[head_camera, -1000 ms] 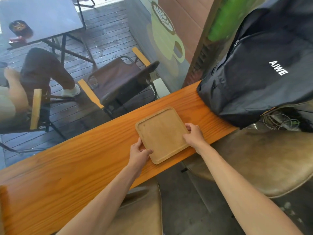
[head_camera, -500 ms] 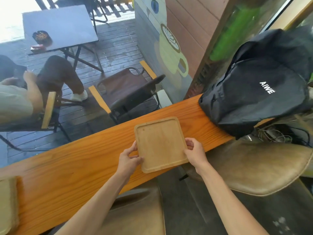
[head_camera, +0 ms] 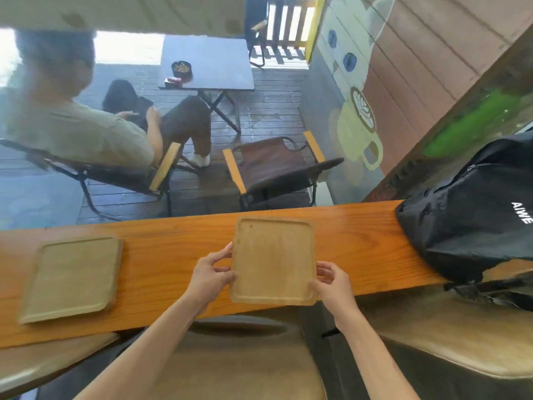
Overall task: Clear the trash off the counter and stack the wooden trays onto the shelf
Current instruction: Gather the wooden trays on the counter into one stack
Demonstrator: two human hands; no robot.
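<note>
Now tray (head_camera: 272, 259) squared up between both grips: left hand (head_camera: 212, 274) pinching left edge, right hand (head_camera: 331, 281) closed on near-right corner. Tray over bench (head_camera: 178, 255), lifted or resting: cannot tell. Versus a second ago: view swung left, second tray (head_camera: 72, 277) now visible, well left of left grip. Likely next stack target. No trash visible; backpack (head_camera: 467, 220) right of right grip.

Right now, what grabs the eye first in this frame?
The square wooden tray at centre, gripped at its sides by the left hand and right hand over the orange counter. A second tray lies flat on the counter to the left. A black backpack sits on the counter's right end.
</note>
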